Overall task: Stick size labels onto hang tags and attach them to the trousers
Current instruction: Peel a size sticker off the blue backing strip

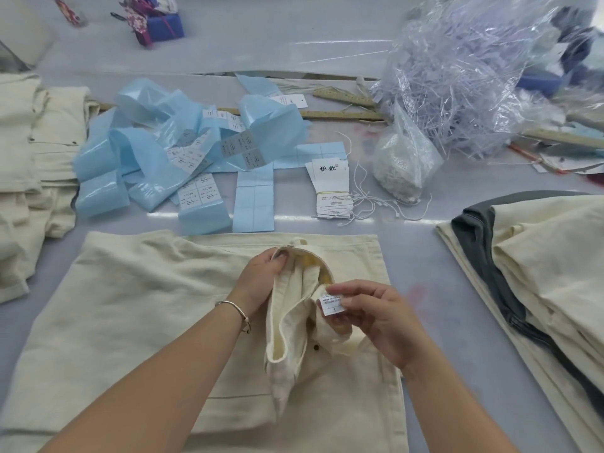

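We have the cream trousers (157, 322) flat on the worktop (425, 263) in front of us, waistband turned up at the middle. Our right hand (376, 318) pinches the sewn-in care label (333, 302) between thumb and fingertips, its printed face up, with what looks like an L at the bottom. Our left hand (261, 279) has its grip clamped on the folded-back waistband (294, 289), holding it open.

The step in hand seems to be reading the size. We should keep the label flat and taut, read it fully, then match it to the stickers on the blue backing strips (183, 152) beyond the trousers. The hang tags (330, 191) with their white strings (376, 204) lie just right of those, within reach. A mismatched sticker is the main risk, so we check before peeling.
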Available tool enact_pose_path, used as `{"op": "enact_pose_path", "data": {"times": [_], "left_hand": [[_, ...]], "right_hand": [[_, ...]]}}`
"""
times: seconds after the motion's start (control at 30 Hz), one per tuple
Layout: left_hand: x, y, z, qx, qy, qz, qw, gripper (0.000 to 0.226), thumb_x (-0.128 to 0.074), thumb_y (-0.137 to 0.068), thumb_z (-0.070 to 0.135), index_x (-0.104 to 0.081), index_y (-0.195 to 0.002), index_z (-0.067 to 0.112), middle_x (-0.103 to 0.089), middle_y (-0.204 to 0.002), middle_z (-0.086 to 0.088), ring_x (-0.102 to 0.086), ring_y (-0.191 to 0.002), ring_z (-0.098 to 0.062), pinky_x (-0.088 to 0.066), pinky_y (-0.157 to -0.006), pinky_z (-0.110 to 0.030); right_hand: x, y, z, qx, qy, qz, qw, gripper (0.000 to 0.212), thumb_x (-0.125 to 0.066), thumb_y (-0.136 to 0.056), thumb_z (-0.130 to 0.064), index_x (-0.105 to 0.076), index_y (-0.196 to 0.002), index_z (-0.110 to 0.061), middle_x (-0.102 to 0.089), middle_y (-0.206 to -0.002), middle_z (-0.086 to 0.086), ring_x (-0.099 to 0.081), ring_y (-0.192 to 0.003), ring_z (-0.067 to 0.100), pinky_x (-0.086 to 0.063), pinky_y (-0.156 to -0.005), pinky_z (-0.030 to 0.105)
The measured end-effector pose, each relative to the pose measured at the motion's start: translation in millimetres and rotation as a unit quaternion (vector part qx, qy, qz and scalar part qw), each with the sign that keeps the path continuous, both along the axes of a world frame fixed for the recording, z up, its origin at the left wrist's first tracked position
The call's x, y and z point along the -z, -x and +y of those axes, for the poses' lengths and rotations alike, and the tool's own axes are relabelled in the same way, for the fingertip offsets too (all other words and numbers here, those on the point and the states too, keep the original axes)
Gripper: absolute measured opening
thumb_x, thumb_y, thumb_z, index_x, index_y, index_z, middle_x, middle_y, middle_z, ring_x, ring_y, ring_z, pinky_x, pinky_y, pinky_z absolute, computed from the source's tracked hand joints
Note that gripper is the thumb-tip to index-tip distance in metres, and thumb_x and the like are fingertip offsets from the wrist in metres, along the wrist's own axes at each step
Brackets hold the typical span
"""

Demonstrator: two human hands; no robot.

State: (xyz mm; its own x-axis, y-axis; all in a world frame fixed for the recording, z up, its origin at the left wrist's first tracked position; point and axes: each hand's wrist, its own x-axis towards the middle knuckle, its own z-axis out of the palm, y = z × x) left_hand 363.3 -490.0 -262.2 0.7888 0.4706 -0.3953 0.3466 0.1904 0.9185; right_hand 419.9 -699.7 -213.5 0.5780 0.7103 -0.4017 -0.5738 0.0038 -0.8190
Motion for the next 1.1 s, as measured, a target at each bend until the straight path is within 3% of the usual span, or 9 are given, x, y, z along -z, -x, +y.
{"op": "enact_pose_path", "data": {"times": [0.2,0.3,0.4,0.47,0.57,0.77,0.87,1.0,1.1], "left_hand": [[-3,0,-3,-0.004,-0.013,0.004,1.0,0.027,-0.047,-0.101,0.015,-0.071,-0.094,0.024,-0.073,-0.104,-0.002,-0.064,-0.102,-0.02,-0.044,-0.105,-0.045],[-7,1,-7,0.0,-0.016,-0.009,1.0,0.022,-0.049,-0.1,0.015,-0.071,-0.097,0.021,-0.071,-0.105,-0.006,-0.062,-0.107,-0.026,-0.044,-0.104,-0.041],[-17,5,-9,0.024,-0.009,-0.002,1.0,0.03,-0.059,-0.09,0.032,-0.069,-0.105,0.008,-0.066,-0.093,-0.008,-0.06,-0.086,-0.023,-0.049,-0.075,-0.027],[-23,8,-8,0.044,0.082,0.022,0.995,0.042,-0.058,-0.089,0.041,-0.065,-0.113,0.006,-0.065,-0.081,-0.007,-0.061,-0.065,-0.019,-0.045,-0.052,-0.022],[-30,14,-1,0.067,0.128,0.051,0.988,0.037,-0.041,-0.102,0.039,-0.061,-0.116,0.011,-0.072,-0.083,-0.006,-0.068,-0.067,-0.019,-0.042,-0.047,-0.019],[-33,24,45,0.053,-0.1,0.011,0.994,0.022,-0.049,-0.097,0.008,-0.069,-0.092,0.016,-0.069,-0.077,0.004,-0.064,-0.061,-0.008,-0.043,-0.056,-0.016],[-35,26,84,0.011,-0.193,0.001,0.981,0.025,-0.054,-0.093,0.006,-0.068,-0.085,0.024,-0.068,-0.072,0.007,-0.063,-0.06,-0.008,-0.047,-0.063,-0.018],[-31,24,126,-0.059,-0.194,-0.002,0.979,0.025,-0.055,-0.092,0.003,-0.068,-0.083,0.022,-0.069,-0.071,0.004,-0.062,-0.059,-0.009,-0.05,-0.063,-0.019],[-25,22,141,-0.063,-0.162,0.001,0.985,0.028,-0.051,-0.093,0.0,-0.069,-0.083,0.019,-0.07,-0.072,-0.001,-0.061,-0.059,-0.01,-0.043,-0.057,-0.014]], "right_hand": [[-4,3,7,-0.001,0.022,-0.047,0.999,0.027,-0.052,-0.083,0.014,-0.076,-0.085,0.001,-0.07,-0.079,0.022,-0.067,-0.066,0.026,-0.054,-0.059,0.024],[-2,-4,10,0.098,0.061,-0.085,0.99,0.031,-0.047,-0.08,0.015,-0.072,-0.069,0.0,-0.058,-0.054,0.015,-0.05,-0.046,0.018,-0.04,-0.045,0.02],[-8,-18,21,0.236,0.078,-0.168,0.954,0.03,-0.045,-0.078,0.014,-0.066,-0.064,-0.001,-0.038,-0.045,-0.002,-0.03,-0.043,0.007,-0.026,-0.041,0.014],[-15,-28,38,0.258,0.064,-0.191,0.945,0.026,-0.046,-0.079,0.012,-0.065,-0.068,-0.002,-0.038,-0.045,-0.008,-0.029,-0.043,0.005,-0.026,-0.041,0.012],[-17,-39,75,0.211,0.084,-0.215,0.95,0.022,-0.053,-0.079,0.007,-0.068,-0.071,-0.007,-0.047,-0.05,-0.008,-0.036,-0.05,0.008,-0.031,-0.048,0.016],[6,-54,164,0.084,0.234,-0.293,0.923,0.014,-0.067,-0.079,-0.009,-0.063,-0.089,-0.018,-0.063,-0.087,-0.004,-0.056,-0.081,0.015,-0.041,-0.066,0.025],[26,-62,207,0.025,0.353,-0.348,0.868,0.049,-0.076,-0.076,-0.032,-0.052,-0.116,-0.016,-0.056,-0.114,0.001,-0.055,-0.103,0.02,-0.042,-0.081,0.031],[44,-64,252,-0.016,0.549,-0.464,0.695,0.081,-0.072,-0.067,-0.065,-0.043,-0.125,-0.017,-0.048,-0.123,0.006,-0.046,-0.117,0.027,-0.037,-0.089,0.041],[53,-71,271,0.02,0.562,-0.487,0.668,0.087,-0.066,-0.071,-0.068,-0.035,-0.134,-0.015,-0.042,-0.128,0.008,-0.042,-0.119,0.027,-0.035,-0.092,0.041]]}}
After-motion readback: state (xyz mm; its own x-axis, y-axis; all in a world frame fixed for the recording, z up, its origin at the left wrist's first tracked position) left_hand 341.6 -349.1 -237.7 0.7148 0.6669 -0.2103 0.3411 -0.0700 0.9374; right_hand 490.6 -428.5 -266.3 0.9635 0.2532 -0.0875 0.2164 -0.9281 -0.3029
